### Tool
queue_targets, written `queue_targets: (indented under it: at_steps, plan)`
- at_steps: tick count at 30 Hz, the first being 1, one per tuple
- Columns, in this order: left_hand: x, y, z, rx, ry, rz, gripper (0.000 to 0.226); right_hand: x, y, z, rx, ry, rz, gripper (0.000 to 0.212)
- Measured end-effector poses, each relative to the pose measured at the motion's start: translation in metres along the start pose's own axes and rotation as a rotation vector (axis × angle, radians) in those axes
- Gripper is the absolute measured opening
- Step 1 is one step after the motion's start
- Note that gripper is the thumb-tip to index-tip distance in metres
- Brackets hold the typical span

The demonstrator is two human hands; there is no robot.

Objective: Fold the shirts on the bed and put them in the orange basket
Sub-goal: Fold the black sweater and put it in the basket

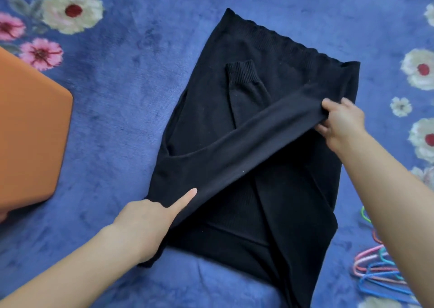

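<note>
Black shirt (211,96) flat at frame centre on flowered blue blanket (117,96). Sleeve (246,152) pulled taut: clenched in right hand (342,122), pinched by left hand (145,223), forefinger on top. Orange basket (30,131) at left edge; coloured hangers (375,267) lower right.

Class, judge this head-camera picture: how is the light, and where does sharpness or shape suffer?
Head view: soft, even light, faint shadows, no glare; the black sweater swallows detail; the flowered blanket and hangers look softer toward the edges.

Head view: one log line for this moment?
step: sleeve stretched across shirt | left hand: holds sleeve end | right hand: grips sleeve | basket: left of shirt, apart
</note>
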State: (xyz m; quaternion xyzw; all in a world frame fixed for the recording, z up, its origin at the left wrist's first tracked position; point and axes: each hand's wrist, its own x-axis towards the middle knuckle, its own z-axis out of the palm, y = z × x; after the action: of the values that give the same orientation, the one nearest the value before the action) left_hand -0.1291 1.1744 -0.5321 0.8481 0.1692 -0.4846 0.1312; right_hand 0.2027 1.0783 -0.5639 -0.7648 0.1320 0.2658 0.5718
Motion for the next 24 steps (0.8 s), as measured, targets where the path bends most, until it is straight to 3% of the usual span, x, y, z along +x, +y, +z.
queue_targets:
  at_steps: [2,4,7,9,13,19,21,24]
  plan:
    - [-0.002,0.007,0.013,0.017,-0.054,0.027,0.101,0.007,0.016,-0.009,-0.205,0.060,0.071,0.037]
    - [0.003,0.011,0.019,-0.049,-0.014,0.031,0.082,0.010,0.026,-0.012,-0.303,0.095,0.035,0.037]
    - [0.017,0.014,0.022,-0.218,0.636,0.024,0.058,0.012,0.032,-0.009,-0.356,0.140,-0.065,0.037]
    - [0.029,0.020,0.029,-0.311,0.905,0.052,0.052,0.008,0.031,-0.008,-0.409,0.192,-0.147,0.038]
    - [0.057,0.017,0.064,-0.130,0.759,0.095,0.057,-0.014,0.043,-0.022,-0.847,0.154,-0.331,0.058]
    - [0.038,0.008,0.086,-0.176,0.786,0.110,0.056,-0.105,0.113,-0.085,-1.164,-0.243,-0.794,0.059]
    - [0.016,-0.006,0.106,-0.190,0.758,0.119,0.054,-0.136,0.142,-0.121,-1.235,-0.318,-0.815,0.057]
    - [-0.012,-0.041,0.136,-0.192,0.740,0.100,0.053,-0.170,0.172,-0.173,-1.295,-0.272,-0.771,0.057]
